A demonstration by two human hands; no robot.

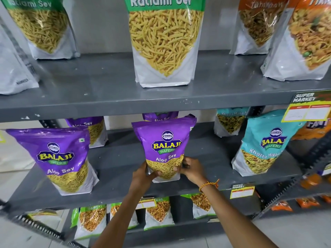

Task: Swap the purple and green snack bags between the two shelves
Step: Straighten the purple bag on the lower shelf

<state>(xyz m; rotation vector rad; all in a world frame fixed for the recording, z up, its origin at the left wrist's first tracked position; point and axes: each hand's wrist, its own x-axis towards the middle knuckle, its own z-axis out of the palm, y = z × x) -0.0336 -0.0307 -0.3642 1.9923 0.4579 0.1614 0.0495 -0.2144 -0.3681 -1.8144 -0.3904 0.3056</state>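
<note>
A purple Aloo Sev bag (164, 145) stands upright at the middle of the middle shelf (114, 169). My left hand (143, 174) grips its lower left corner and my right hand (192, 169) grips its lower right corner. Another purple bag (57, 158) stands at the left front, and two more purple bags (93, 127) (159, 116) sit behind. On the upper shelf (107, 83) a green Ratlami Sev bag (164, 40) stands directly above the held one, with a second green bag (43, 25) at the upper left.
Teal Khatta Mitha bags (261, 145) stand right of my hands. Orange-topped bags (304, 36) fill the upper right. A white bag (14, 68) stands on the upper shelf's left end. Green-edged bags (157, 213) line the bottom shelf. Yellow price tags (306, 111) hang on the shelf edges.
</note>
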